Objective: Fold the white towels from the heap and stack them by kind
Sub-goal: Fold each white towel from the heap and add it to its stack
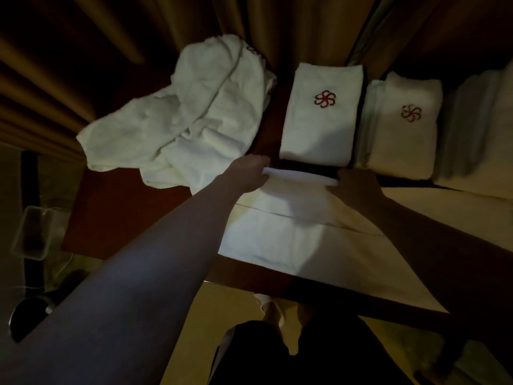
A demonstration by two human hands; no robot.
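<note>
While left hand (251,173) pinches towel (291,218) far edge, right hand (354,182) seemingly grips it too.

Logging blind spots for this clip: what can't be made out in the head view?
- Left hand and right hand fingertips: tucked at the towel fold; grip unclear.
- Far-right stack: cut off by the frame edge, blurred; count unreadable.
- Heap: crumpled; number of towels unknown, logo mostly hidden in folds.
- Container on the floor at left: too dark to tell contents.
- Table under the towels: covered.
</note>
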